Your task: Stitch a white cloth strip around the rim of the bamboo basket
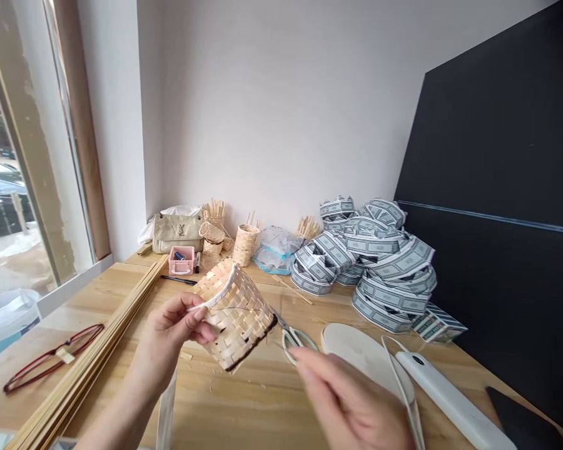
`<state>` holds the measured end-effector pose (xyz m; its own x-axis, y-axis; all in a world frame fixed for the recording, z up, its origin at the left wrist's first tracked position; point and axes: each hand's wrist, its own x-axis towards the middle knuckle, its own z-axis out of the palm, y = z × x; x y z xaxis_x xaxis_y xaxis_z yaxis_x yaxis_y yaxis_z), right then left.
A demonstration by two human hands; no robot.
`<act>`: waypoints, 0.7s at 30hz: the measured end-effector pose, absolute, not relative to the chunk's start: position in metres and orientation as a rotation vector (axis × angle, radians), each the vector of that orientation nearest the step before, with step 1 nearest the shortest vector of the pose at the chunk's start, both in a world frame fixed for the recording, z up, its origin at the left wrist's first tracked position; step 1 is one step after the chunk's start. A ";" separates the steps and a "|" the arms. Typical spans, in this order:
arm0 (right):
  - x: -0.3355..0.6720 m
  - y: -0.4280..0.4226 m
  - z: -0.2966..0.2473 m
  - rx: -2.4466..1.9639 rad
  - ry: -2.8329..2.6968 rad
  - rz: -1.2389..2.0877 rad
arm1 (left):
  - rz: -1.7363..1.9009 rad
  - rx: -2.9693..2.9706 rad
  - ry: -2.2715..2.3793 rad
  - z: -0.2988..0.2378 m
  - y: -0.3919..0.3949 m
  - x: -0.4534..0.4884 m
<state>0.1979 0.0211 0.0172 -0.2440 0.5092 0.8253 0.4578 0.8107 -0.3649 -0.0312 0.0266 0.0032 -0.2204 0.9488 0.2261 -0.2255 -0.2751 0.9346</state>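
My left hand (181, 322) grips a small woven basket (246, 312) of pale wood strips by its rim, thumb on the outside. The basket is tilted above the table, its dark-edged base toward the lower right. White cord (223, 290) runs along its rim, and a thin dark thread (234, 308) crosses its side. To the right, my right hand (351, 400) is closed and blurred by motion, fingers pressed together; what it holds, if anything, I cannot make out. Just beyond its fingertips lie scissors (298, 340) with pale green handles, partly behind the basket.
Long wood strips (98, 344) and red glasses (54, 356) lie left. Behind are a handbag (177, 232), a pink box (181, 259), small baskets (245, 245) and a plastic bag (276, 249). Patterned ribbon rolls (389, 281), a flat white roll (351, 347) and a white device (450, 397) are right.
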 end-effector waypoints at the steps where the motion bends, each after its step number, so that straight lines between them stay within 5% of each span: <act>1: 0.182 0.021 0.021 -0.719 -1.920 0.025 | 1.639 1.092 1.000 0.003 0.026 -0.028; 21: 0.141 0.024 0.011 -0.631 -1.986 -0.121 | 1.550 1.115 0.959 0.002 0.022 -0.007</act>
<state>0.1409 0.0244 0.0114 -0.3576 0.3794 0.8533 0.4805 0.8583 -0.1803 -0.0073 0.0218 0.0019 -0.1179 0.9721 0.2027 -0.2528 -0.2267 0.9406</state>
